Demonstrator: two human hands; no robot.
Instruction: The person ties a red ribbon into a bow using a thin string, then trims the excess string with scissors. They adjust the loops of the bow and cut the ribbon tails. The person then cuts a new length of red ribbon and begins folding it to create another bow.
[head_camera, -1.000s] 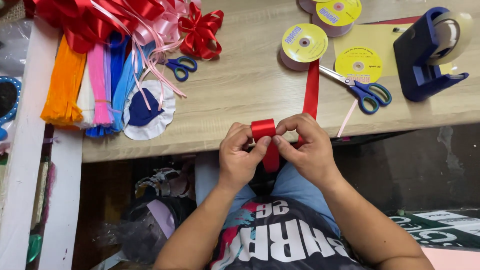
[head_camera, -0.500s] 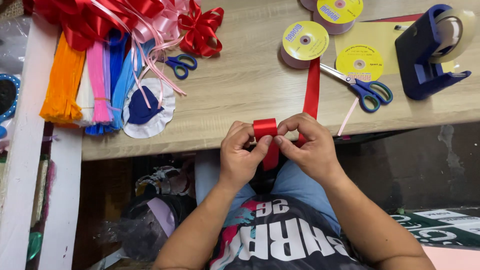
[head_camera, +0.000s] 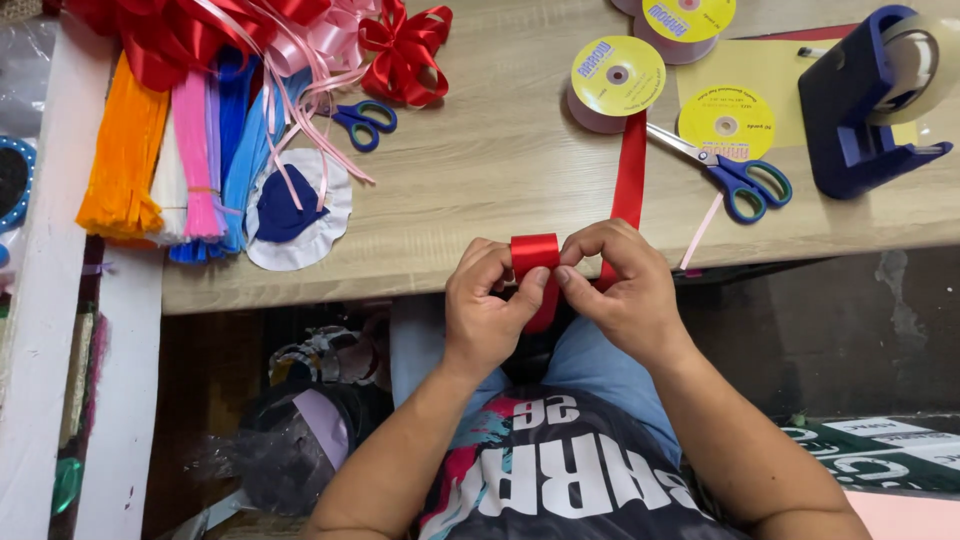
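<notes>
Red ribbon (head_camera: 534, 252), looped, sits pinched between our left hand (head_camera: 486, 310) and right hand (head_camera: 625, 290), both closed on it, at the near edge of our wooden table (head_camera: 500, 170), dark floor (head_camera: 850, 330) at right.

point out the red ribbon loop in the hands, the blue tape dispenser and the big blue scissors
red ribbon loop (head_camera: 534, 250), head view, on the front of the loop between the thumbs
blue tape dispenser (head_camera: 850, 110), head view, on its blue body
big blue scissors (head_camera: 745, 180), head view, on the handle rings
</notes>
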